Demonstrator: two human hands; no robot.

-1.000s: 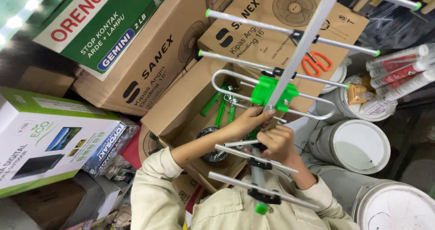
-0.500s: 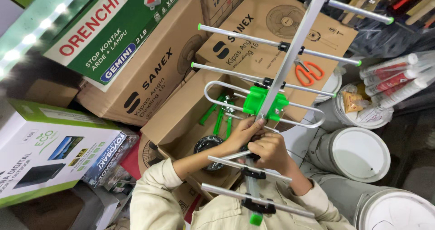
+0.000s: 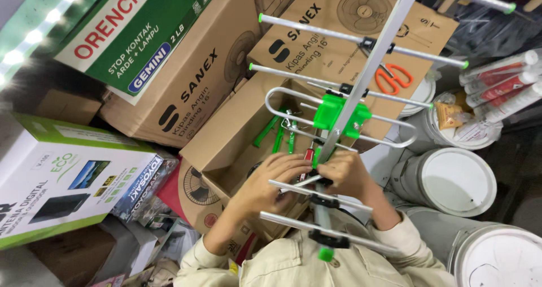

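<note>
I hold a metal aerial [image 3: 370, 72] with a long silver boom, several cross rods with green tips and a looped rod. A green plastic bracket [image 3: 333, 114] sits on the boom just above my hands. My left hand [image 3: 268, 185] has its fingers curled against the boom and a thin rod below the bracket. Gripping the boom from the other side, my right hand [image 3: 349, 175] touches the left fingertips. A small red-handled tool [image 3: 309, 153] shows between the hands and the bracket; which hand holds it is unclear.
Under the aerial is an open cardboard box [image 3: 226, 146] with green-handled tools [image 3: 278, 134] in it. Stacked brown fan boxes [image 3: 186, 89] and a green box [image 3: 121, 33] lie behind, and orange scissors [image 3: 393, 78] rest on one carton. Right: white lidded buckets [image 3: 454, 182]. Left: a white and green box [image 3: 62, 185].
Both hands stay on the boom under the green bracket. The left hand has closed in toward the right one, and the aerial sits slightly lower and further left in view.
</note>
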